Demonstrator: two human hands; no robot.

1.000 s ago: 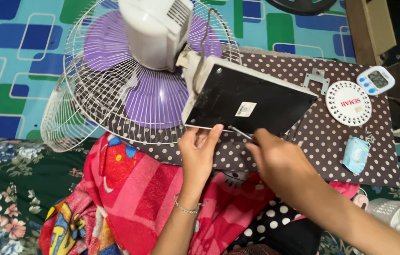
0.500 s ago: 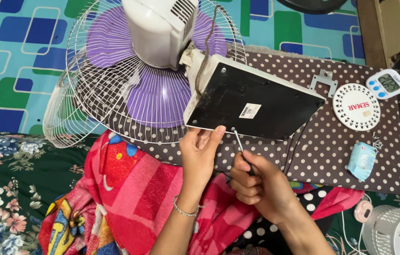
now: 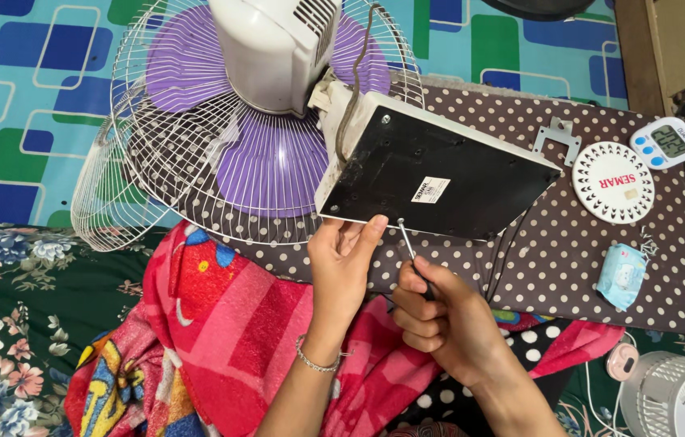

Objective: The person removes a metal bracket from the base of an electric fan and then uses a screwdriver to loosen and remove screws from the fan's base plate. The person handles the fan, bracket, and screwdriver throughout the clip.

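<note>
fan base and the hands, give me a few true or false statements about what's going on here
1. The right hand holds a screwdriver with its tip at the black underside of the fan base. True.
2. The left hand rests on the purple fan blades. False: it grips the near edge of the base.
3. The fan's wire guard is taken off. False: it still encloses the blades.
4. A white digital timer lies on the dotted cloth, right of a round white disc. True.
</note>
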